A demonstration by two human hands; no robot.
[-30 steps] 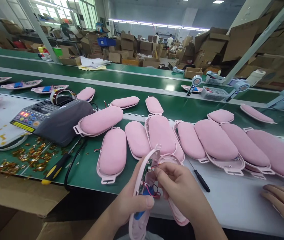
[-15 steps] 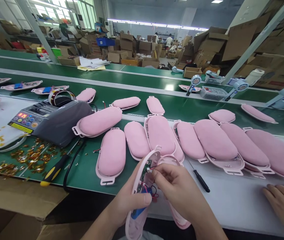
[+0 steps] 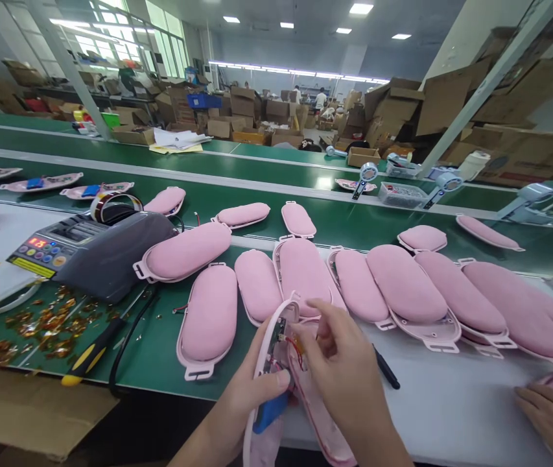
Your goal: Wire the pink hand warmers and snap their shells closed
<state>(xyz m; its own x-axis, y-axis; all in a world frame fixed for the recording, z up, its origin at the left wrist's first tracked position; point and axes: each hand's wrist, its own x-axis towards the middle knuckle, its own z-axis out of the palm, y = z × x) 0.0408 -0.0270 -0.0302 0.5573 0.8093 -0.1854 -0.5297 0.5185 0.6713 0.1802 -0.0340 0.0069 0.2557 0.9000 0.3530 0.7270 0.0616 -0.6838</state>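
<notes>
My left hand (image 3: 257, 389) is closed around an open pink shell half (image 3: 262, 357), which stands on edge. Inside it are a green circuit board (image 3: 279, 331), red wires (image 3: 295, 350) and a blue battery (image 3: 271, 412). My right hand (image 3: 341, 357) is at the shell's inner side, by the wires, with thumb and fingers bent together. A small amber patch shows beside its thumb; what the fingertips hold is hidden. A second pink shell half (image 3: 322, 415) lies open below my right hand.
Padded pink cases (image 3: 208, 311) lie in rows ahead. A tape dispenser (image 3: 96, 250), amber tape scraps (image 3: 57, 324) and a yellow-black screwdriver (image 3: 94, 353) are at left. A black screwdriver (image 3: 386, 366) lies right of my hand. Another person's hand (image 3: 551, 415) is at far right.
My right hand has moved off the white connector on the board and its fingers now sit higher, near the shell's top. The view has tilted up slightly. My left hand keeps its hold.
</notes>
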